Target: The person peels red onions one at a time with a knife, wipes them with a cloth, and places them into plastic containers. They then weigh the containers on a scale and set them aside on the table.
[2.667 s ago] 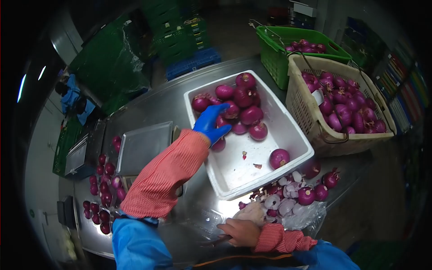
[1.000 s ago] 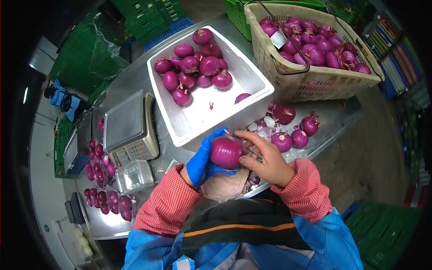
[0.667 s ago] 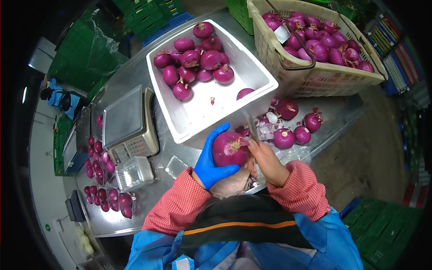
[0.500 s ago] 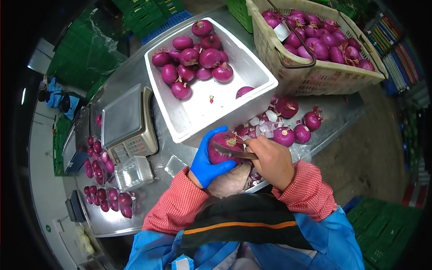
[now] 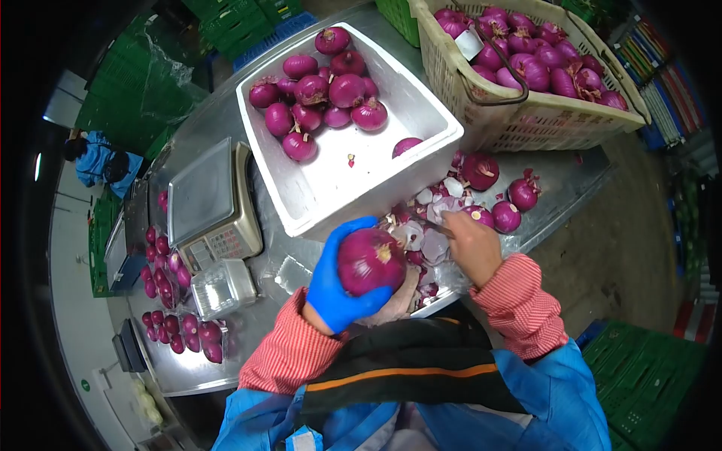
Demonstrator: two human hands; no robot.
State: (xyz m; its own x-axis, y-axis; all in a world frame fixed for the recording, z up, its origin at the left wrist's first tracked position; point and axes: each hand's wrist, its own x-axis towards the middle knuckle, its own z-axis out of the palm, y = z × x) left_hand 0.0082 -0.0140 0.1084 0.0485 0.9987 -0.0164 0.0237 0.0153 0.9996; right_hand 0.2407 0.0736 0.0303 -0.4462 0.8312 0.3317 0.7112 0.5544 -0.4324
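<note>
My left hand (image 5: 338,289), in a blue glove, is wrapped round the left side of a large red onion (image 5: 371,261). The pale cut end of the onion faces right. My bare right hand (image 5: 472,246) is closed on a small knife (image 5: 430,224), with the blade pointing up and left over a heap of peeled skins (image 5: 436,244). Onion and knife are apart. Just above the hands stands a white foam box (image 5: 361,199) with several red onions inside. More loose onions (image 5: 480,171) lie right of the skins.
A cream crate (image 5: 519,124) full of red onions stands at the upper right. On the left are a scale (image 5: 218,237), clear plastic trays (image 5: 223,289) and packed onions (image 5: 162,278). Green crates (image 5: 647,376) are at the lower right. A person in blue (image 5: 105,161) is at the far left.
My right hand and the knife have moved right, away from the onion to the skins. The dry root tuft no longer shows on the onion, and its cut end is visible.
</note>
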